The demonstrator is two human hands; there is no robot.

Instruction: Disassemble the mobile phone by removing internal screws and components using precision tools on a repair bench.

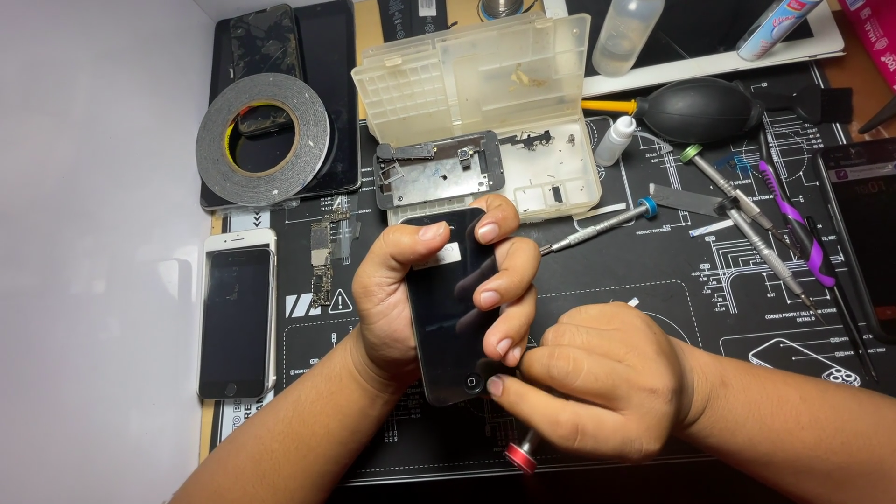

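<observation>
Lower centre: right hand (597, 383), fingers curled tight around a screwdriver with a red cap (520, 456), its tip hidden at the bottom end of the black phone (451, 308).

Centre: left hand (420, 289), wrapped around the black phone, thumb on its left edge, fingers over its right edge; the phone stands upright, screen up, above the black work mat (653, 280).

Left: white phone (237, 313), flat, well apart from both hands.

Just above the left hand: metal phone frame (439, 175) and clear parts box (485, 93), lid open.

Right of centre: blue-capped screwdriver (597, 227); further right, purple pry tool (798, 224).

Upper left: roll of tape (263, 138) on a dark tablet (327, 93).

Upper right: black air blower (700, 107).
</observation>
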